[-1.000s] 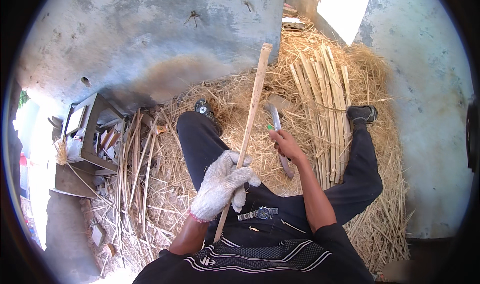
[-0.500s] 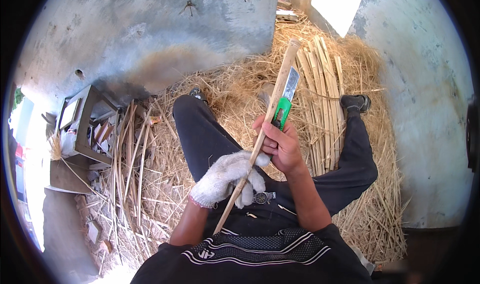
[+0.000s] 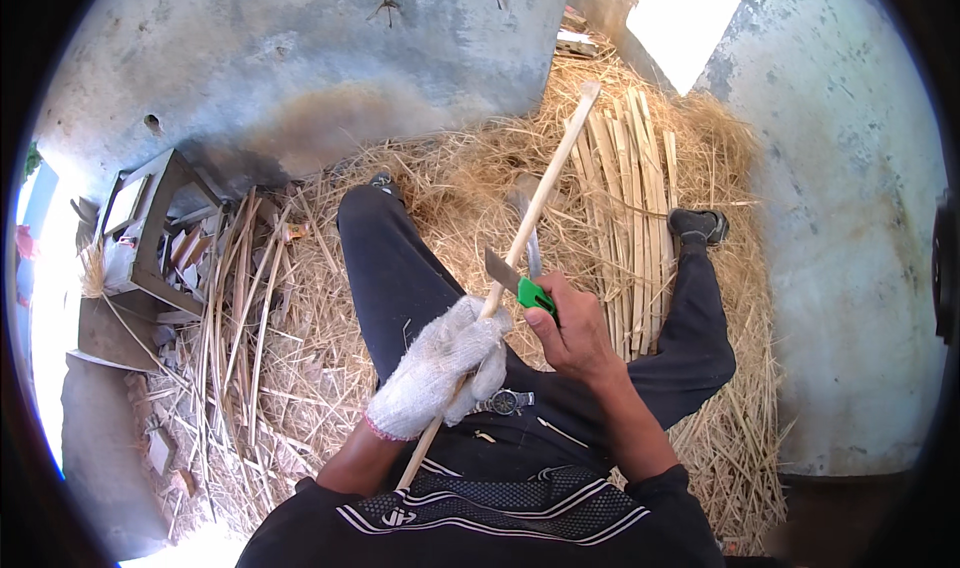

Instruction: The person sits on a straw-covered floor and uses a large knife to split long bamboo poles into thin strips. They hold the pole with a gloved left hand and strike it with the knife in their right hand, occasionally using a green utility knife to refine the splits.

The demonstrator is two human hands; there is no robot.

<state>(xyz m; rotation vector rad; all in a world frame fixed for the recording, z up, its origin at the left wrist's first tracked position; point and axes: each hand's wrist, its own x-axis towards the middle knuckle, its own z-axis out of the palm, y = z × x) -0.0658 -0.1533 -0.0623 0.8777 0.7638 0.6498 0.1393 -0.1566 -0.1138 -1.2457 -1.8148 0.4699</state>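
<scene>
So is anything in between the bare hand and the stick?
Just the knife: the right hand holds it, its blade crossing the stick in this view. Nothing else visible is in the way.

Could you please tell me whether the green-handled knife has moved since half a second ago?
Yes: judged against the laid-out pale strips, the green-handled knife has moved leftward and closer to the person's body.

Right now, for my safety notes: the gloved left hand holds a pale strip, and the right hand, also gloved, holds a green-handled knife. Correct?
The right hand is bare, not gloved; the head view shows it. The gloved left hand holds the pale strip, and the right the green-handled knife.
</scene>
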